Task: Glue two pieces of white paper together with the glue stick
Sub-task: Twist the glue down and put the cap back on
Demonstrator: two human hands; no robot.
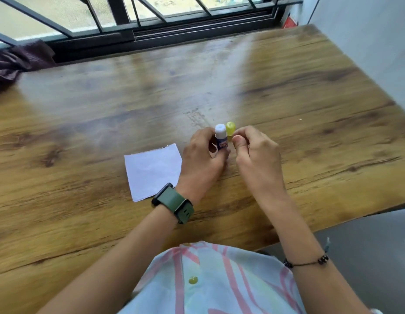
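left hand (202, 152) gripping uncapped glue stick (220, 137) upright at frame centre; right hand (253, 150) pinching yellow cap (230, 129). white paper (153, 172) lying left on bench (106, 109). risk: exposed glue smearing bench, paper sliding.

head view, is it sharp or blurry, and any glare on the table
Head view: soft with motion smear, worst at the far table and window bars; pale window glare streaks fan across the wood; the glue stick in the left hand, yellow cap and white paper are readable but soft; wide-angle bending at edges.

White paper (153, 172), yellow cap (230, 128), green watch strap (174, 203), brown wood-grain table (83, 132)
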